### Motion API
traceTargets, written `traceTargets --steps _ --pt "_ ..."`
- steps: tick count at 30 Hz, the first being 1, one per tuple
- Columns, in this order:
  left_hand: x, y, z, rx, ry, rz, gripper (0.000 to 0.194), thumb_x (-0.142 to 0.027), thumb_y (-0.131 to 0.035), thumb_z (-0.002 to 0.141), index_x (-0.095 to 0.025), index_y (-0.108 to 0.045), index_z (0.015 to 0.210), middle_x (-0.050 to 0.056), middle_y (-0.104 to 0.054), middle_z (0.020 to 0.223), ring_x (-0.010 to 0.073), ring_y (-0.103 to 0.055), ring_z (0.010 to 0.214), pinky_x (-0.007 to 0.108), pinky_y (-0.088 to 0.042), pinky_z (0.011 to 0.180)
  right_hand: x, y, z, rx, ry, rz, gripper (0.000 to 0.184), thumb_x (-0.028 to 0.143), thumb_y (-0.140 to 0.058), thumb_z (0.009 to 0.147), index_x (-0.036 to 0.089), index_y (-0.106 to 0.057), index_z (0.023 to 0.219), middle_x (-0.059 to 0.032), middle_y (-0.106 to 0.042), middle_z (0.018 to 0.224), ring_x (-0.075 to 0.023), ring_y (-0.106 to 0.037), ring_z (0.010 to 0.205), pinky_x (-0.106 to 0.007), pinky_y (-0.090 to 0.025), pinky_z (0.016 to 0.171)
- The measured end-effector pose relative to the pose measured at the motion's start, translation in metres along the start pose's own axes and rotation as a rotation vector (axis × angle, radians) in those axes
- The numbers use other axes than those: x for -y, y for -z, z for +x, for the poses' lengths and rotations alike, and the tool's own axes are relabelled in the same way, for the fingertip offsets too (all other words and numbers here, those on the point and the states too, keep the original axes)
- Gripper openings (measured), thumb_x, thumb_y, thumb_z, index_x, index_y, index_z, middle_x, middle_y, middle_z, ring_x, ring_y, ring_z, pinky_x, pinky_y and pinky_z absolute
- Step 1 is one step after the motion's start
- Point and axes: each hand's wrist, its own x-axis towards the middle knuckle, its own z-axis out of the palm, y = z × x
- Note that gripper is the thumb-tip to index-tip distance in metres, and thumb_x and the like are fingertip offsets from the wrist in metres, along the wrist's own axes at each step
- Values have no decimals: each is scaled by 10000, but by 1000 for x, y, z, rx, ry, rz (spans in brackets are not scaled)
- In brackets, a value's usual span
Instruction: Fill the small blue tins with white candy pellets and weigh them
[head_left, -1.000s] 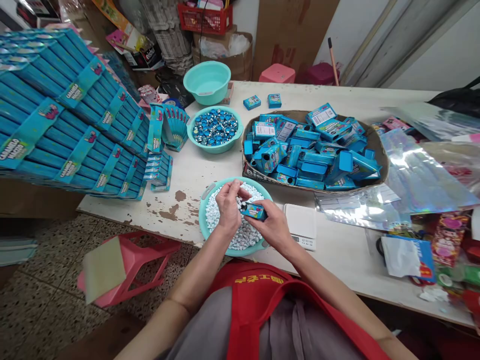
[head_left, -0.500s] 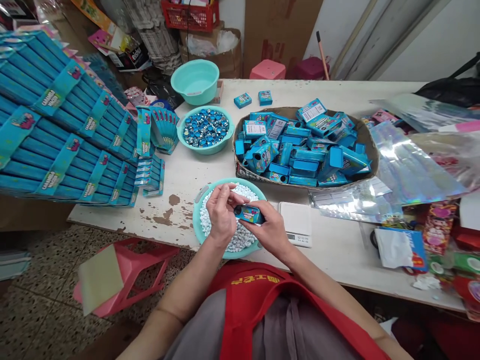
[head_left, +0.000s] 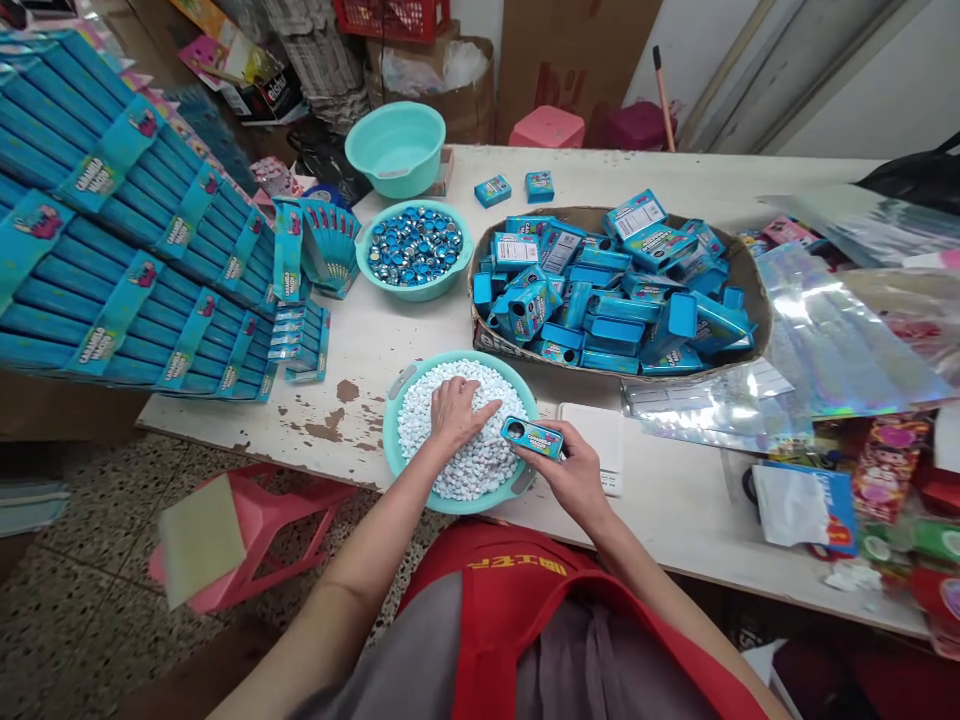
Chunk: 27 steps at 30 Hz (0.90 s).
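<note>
My right hand [head_left: 575, 470] grips a small blue candy tin [head_left: 534, 436], its round opening facing left, over the right rim of a turquoise bowl. White candies [head_left: 480, 455] fill that turquoise bowl [head_left: 393, 468]. Into them reaches my left hand [head_left: 455, 412], thumb spread away from the fingers and fingertips partly sunk among the pieces. Partly hidden behind my right hand lies a white digital scale [head_left: 609, 450].
A cardboard tray [head_left: 517, 364] heaped with blue tins stands behind the scale. Blue and silver caps fill another bowl [head_left: 415, 293]; an empty-looking turquoise bowl [head_left: 396, 150] sits beyond. Stacked blue packs [head_left: 127, 250] rise at left. Plastic sheets [head_left: 847, 330] cover the right side.
My left hand has left the tin's opening and gone down into the white candies. My right hand has moved right with the tin, whose opening now shows.
</note>
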Motion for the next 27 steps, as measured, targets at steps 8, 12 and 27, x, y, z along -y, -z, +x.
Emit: traceTargets --steps 8,12,27 --pt "-2 -9 -9 -76 96 -73 244 -370 -494 858 -197 -666 849 89 -604 866 214 -551 854 292 -388 710 -9 -1 3 -26 -23 -55 409 475 -740 666 209 -637 959 -53 -671 928 -226 -630 833 -361 -503 757" --pt "2 -2 -2 -242 303 -630 213 -330 -605 753 -186 -598 596 12 -532 611 140 -520 636 240 -364 614 -4 -4 7 6 51 -119 383 464 -723 690 206 -623 955 -58 -656 920 -233 -628 834 -371 -498 754" --pt "-37 73 -8 -374 521 -1796 240 -343 -674 663 -166 -512 679 -28 -568 619 115 -591 551 232 -466 521 42 -47 26 199 240 -522 285 268 -697 731 186 -600 987 -86 -649 971 -266 -600 928 -356 -453 753"
